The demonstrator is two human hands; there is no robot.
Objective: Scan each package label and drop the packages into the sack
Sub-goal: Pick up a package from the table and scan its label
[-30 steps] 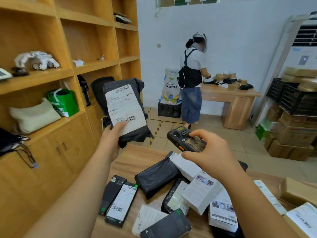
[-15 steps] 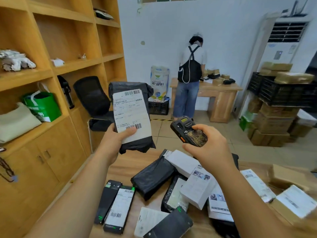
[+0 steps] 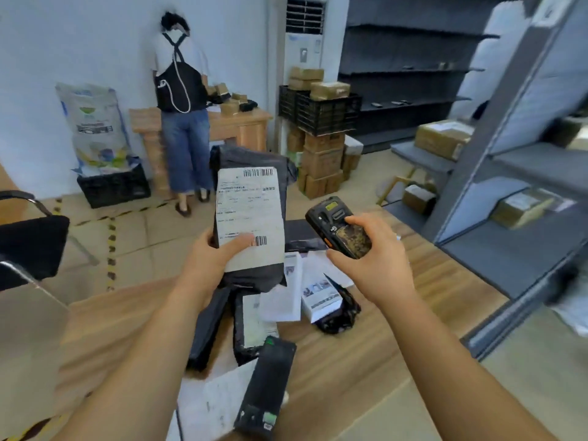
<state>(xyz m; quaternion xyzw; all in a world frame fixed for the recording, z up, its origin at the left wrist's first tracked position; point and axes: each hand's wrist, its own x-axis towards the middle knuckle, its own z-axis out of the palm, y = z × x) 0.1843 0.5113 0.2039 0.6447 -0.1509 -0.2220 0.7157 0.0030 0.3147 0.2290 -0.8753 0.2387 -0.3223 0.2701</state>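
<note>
While the view is swinging right from the wooden shelving toward grey racking, the left hand (image 3: 206,265) is still pinching the black plastic mailer with white label (image 3: 251,218) upright above the wooden bench (image 3: 397,329); the right hand (image 3: 375,259) is keeping its grip curled round the black handheld scanner (image 3: 339,226), now nearer the label. Scan appears imminent; no sack identifiable.

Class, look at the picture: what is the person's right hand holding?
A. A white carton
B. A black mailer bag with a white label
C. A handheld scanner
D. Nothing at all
C: the right hand grips the handheld scanner with the thumb on its face, while the left hand holds up the black mailer bag with its white label.
</note>
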